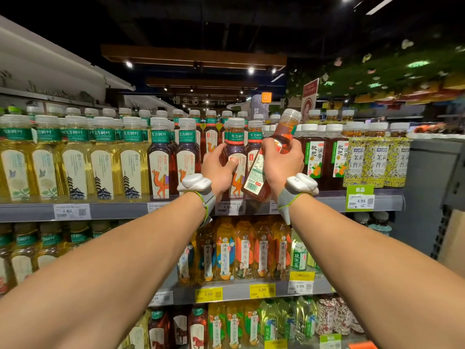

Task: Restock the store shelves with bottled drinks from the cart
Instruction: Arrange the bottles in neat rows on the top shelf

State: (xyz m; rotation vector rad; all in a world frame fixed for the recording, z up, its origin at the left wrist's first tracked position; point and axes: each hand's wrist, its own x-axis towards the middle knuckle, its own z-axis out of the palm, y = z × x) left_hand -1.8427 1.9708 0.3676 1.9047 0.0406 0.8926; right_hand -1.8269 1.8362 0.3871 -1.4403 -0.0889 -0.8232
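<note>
Bottle (255,176) seems full, slick; my right hand (283,163) grips mid-body, cap toward 1 o'clock; left hand (217,170) grips shelf bottle (236,144).

Left hand (218,168) fingertips behind shelf bottle (236,144), right hand (283,163) covering tilted bottle (285,131) label, bottom-edge bottles (197,328) cut off

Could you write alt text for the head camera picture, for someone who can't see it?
A person's right hand holds a tilted reddish-brown plastic tea bottle before a grey metal store shelf, while the left hand grips a dark camel-label tea bottle standing in its front row.
</note>
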